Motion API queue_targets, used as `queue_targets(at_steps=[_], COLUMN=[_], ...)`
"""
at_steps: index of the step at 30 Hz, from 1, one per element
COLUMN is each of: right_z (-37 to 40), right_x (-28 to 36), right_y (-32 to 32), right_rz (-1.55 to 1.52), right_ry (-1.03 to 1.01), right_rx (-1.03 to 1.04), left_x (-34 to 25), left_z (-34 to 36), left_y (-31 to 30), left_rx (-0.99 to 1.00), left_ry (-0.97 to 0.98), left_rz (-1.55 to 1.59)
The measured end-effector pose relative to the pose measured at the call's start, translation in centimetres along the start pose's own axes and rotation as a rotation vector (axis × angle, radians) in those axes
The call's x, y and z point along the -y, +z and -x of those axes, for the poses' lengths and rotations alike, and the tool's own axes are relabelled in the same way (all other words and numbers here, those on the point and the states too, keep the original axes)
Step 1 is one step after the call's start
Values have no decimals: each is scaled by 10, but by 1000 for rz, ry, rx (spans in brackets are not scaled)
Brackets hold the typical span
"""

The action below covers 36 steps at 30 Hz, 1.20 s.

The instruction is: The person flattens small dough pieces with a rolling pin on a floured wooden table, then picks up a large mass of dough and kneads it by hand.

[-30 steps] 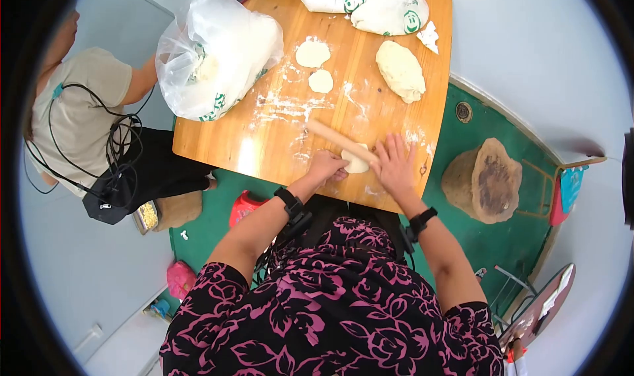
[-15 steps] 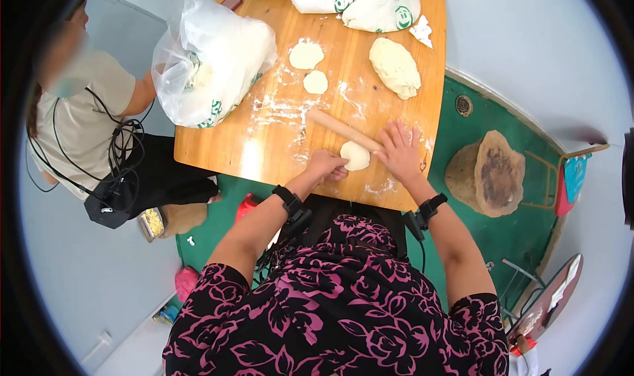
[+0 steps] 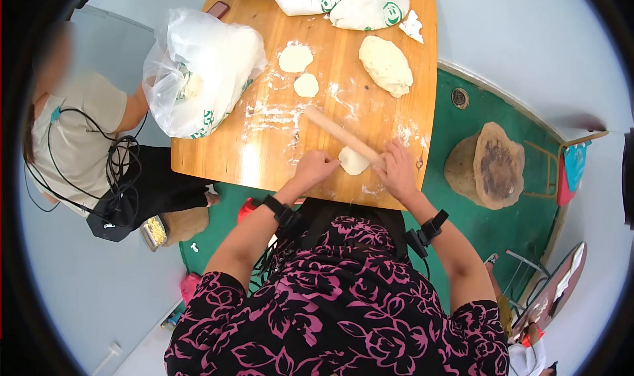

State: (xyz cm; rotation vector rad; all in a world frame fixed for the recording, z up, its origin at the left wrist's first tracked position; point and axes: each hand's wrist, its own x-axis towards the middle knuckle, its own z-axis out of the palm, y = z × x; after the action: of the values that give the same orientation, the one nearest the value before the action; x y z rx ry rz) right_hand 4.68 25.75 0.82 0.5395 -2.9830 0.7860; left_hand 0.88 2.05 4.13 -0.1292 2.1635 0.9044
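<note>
A small round of dough (image 3: pixel 354 161) lies near the table's front edge, partly under a wooden rolling pin (image 3: pixel 342 134). My right hand (image 3: pixel 398 172) is closed round the pin's near right end. With its fingers pressed together, my left hand (image 3: pixel 316 169) pinches the left edge of that dough round. Two flat rounds, one larger (image 3: pixel 295 58) and one smaller (image 3: pixel 306 85), rest farther back on the floured wood. A big lump of dough (image 3: pixel 386 66) sits at the right of the table.
On the wooden table (image 3: pixel 264 163) stand a large plastic bag (image 3: pixel 205 72) at left, two white bags (image 3: pixel 370 5) at the back and a phone (image 3: pixel 218 9). A seated person (image 3: pixel 86 125) is at left. A wooden stump (image 3: pixel 489 168) stands on the right.
My right hand has gone from spread fingers to a grip on the pin, which now overlaps the dough round's edge. The whole view has shifted slightly.
</note>
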Motion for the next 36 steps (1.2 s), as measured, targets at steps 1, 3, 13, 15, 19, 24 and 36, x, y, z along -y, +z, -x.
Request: queue_targets(at_steps=[1,3,13,15,19,24,36], right_z=[6,12,0,13,-14,-28,-7], right_x=[4,11,3,15,-4,-23,-30], right_y=[1,7,15,18,8,-14,-13], right_rz=[-37,46,371,340,392,208,240], right_ry=[-19,-27,-157,-174,-86,-28,20], right_rx=[23,18,123,167,99,35,-32], left_x=[-2,14,32,35,29,27,-33], left_z=[8,7,16,21,23,7,-47], left_y=[-2,0,8,9,12,11,31], left_rx=[-140,-198,-22,-19,-16,-177,-287], left_ry=[109,487,783,760,733,723,703], left_rz=[-182,-311,-800,-787,-772,-430,-383])
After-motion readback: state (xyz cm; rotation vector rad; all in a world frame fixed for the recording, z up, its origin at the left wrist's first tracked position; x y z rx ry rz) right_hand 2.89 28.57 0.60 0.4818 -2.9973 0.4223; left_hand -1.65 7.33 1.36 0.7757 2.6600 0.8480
